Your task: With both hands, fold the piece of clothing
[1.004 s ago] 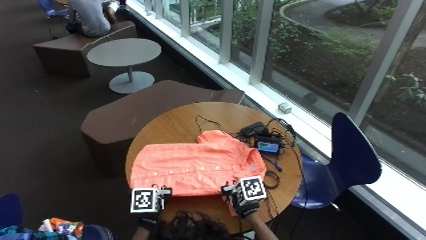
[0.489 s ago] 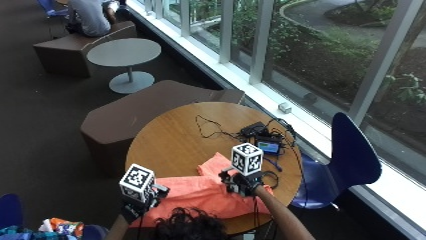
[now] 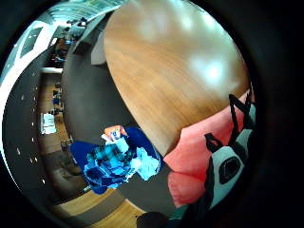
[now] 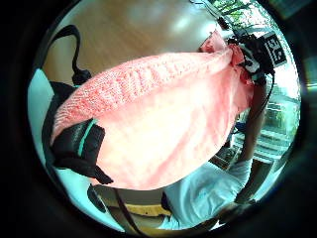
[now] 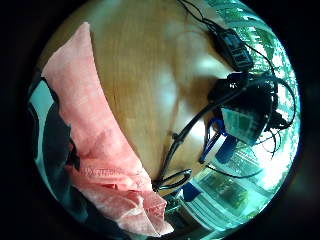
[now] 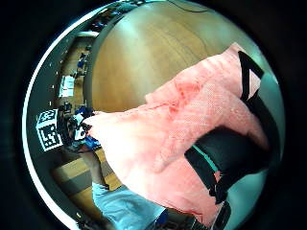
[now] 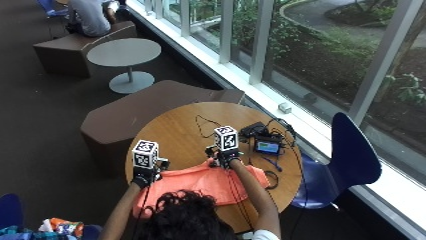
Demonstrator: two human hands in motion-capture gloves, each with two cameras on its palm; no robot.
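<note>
Round wooden surface point(image 7: 180, 125): bare wood lies on the far side of both grips; the near half is covered by the garment.

Orange knit garment point(image 7: 200, 182): lies on the near part of the surface, with its far edge lifted and stretched between the two grips. Below the grips it hangs and spreads toward the person, one corner drooping past the surface edge under the left grip. Also seen close against both palms point(image 4: 163, 124) point(image 6: 182, 143).

Blue chair point(image 7: 349, 155): stands off the surface, well beyond the right grip on its outer side.

Bundle of blue and orange items point(image 3: 118, 161): on the floor, below and outside the left grip.

Cluster of black devices and cables point(image 7: 266, 140): on the surface just beyond the right grip, on its outer side; one device shows a lit screen. Cables trail from it across the wood toward the garment point(image 5: 200, 125).

Left hand point(image 7: 143, 176): grip closed on the garment's far edge at its left end, fingers curled round the cloth.

Right hand point(image 7: 223, 159): grip closed on the garment's far edge at its right end, cloth bunched in the pinch; seen so from the left palm view point(image 4: 250, 54).
</note>
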